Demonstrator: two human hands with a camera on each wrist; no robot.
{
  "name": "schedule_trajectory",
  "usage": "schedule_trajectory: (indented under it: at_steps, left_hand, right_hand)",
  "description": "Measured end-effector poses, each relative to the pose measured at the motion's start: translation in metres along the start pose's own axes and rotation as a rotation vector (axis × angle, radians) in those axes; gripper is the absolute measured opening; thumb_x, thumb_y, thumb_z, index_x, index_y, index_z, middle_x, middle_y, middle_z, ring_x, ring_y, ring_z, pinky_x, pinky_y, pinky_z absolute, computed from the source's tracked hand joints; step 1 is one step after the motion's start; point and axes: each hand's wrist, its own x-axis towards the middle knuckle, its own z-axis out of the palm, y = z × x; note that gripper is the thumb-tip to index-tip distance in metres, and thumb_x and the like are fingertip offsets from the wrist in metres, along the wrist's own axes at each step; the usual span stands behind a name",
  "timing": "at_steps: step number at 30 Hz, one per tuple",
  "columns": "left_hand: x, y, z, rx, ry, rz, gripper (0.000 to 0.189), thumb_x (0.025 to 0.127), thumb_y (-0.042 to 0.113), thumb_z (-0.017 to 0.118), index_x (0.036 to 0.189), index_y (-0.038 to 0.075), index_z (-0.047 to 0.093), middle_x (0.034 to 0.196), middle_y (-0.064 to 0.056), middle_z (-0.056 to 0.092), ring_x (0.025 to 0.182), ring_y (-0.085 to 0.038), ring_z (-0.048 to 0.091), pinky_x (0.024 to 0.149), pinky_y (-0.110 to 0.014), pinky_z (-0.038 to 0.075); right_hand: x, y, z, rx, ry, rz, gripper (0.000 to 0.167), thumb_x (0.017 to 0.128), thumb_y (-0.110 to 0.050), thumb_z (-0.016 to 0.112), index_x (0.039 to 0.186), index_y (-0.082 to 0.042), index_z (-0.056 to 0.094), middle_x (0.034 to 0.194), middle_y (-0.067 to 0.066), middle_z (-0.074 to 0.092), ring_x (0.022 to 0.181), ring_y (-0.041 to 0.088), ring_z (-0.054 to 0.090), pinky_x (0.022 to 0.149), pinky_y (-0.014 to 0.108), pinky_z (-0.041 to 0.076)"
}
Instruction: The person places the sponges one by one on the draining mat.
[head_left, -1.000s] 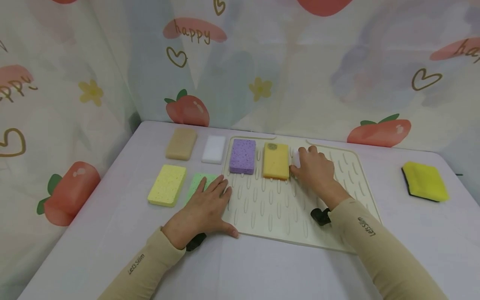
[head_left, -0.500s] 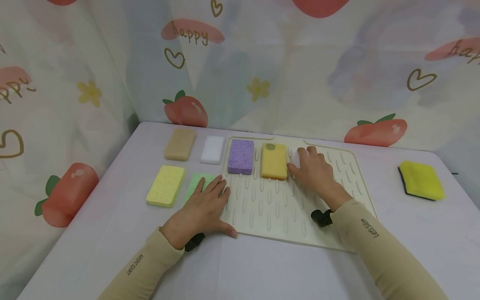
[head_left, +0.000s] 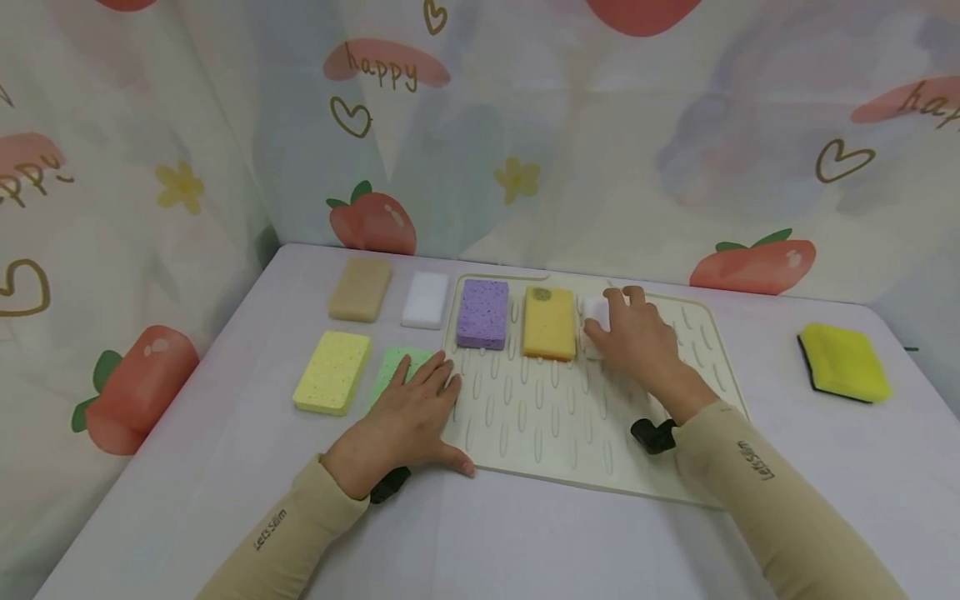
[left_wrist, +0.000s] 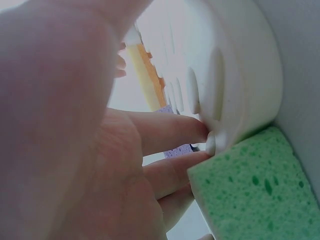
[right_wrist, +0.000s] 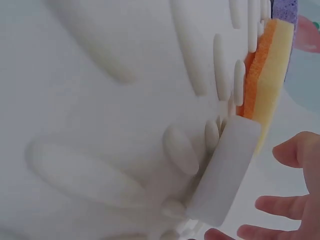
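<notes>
Two beige sleeves (head_left: 300, 517) are poking in at 8 and 4 o'clock, reading the bumpy mat (head_left: 517, 446) as a dial with 12 at the back. The left hand (head_left: 401, 421) is lying spread out at 9, gripping nothing, fingers resting by the green sponge (left_wrist: 260, 192) and the mat's edge. A pale yellow sponge (head_left: 332, 372) is sitting beyond, also 9ish; a bright yellow pad (head_left: 847, 362) is sitting way out at 3. The right hand (head_left: 637, 342) is hovering around 1, fingers loosely apart, holding nothing, above a white sponge (right_wrist: 225, 172) that's lying on the mat at 12; can't tell if a fingertip's touching. A yellow-and-orange sponge (head_left: 550, 323) is sitting at 11, a purple sponge (head_left: 482, 314) at 10. Off-mat, a tan sponge (head_left: 361, 289) is lying at 10.
</notes>
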Motion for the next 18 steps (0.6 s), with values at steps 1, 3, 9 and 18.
schedule_trajectory:
  at_steps: [1, 3, 9, 18]
  left_hand:
    - [0.000, 0.000, 0.000, -0.001, 0.000, 0.000, 0.118, 0.064, 0.078, 0.072, 0.150, 0.004, 0.041, 0.161, -0.015, 0.030, 0.154, -0.029, 0.016, 0.122, -0.060, 0.013]
    - [0.000, 0.000, 0.000, 0.000, 0.001, 0.000, 0.117, 0.064, 0.078, 0.072, 0.150, 0.004, 0.041, 0.161, -0.015, 0.030, 0.154, -0.029, 0.016, 0.122, -0.060, 0.013]
    - [0.000, 0.000, 0.000, -0.001, -0.002, -0.005, 0.117, 0.064, 0.078, 0.072, 0.150, 0.004, 0.041, 0.161, -0.015, 0.030, 0.154, -0.029, 0.016, 0.122, -0.060, 0.013]
    - [0.001, 0.000, 0.000, 0.009, 0.001, -0.002, 0.118, 0.064, 0.078, 0.071, 0.150, 0.004, 0.041, 0.161, -0.015, 0.030, 0.154, -0.029, 0.016, 0.122, -0.060, 0.013]
  right_hand:
    - [-0.001, 0.001, -0.001, 0.005, 0.009, -0.005, 0.061, 0.099, -0.034, 0.045, 0.147, 0.002, 0.034, 0.151, 0.031, 0.028, 0.119, 0.052, 0.048, 0.081, 0.065, 0.049]
    - [-0.001, 0.004, -0.003, 0.015, 0.022, -0.011, 0.060, 0.099, -0.033, 0.045, 0.147, 0.002, 0.035, 0.150, 0.031, 0.029, 0.119, 0.051, 0.049, 0.080, 0.064, 0.049]
    - [-0.001, 0.018, -0.012, 0.030, 0.055, -0.019, 0.060, 0.098, -0.032, 0.047, 0.146, 0.002, 0.037, 0.149, 0.032, 0.030, 0.118, 0.052, 0.049, 0.078, 0.063, 0.049]
    - [-0.004, 0.050, -0.027, 0.037, 0.078, -0.007, 0.061, 0.099, -0.032, 0.047, 0.145, 0.006, 0.035, 0.147, 0.036, 0.028, 0.124, 0.056, 0.038, 0.079, 0.067, 0.046]
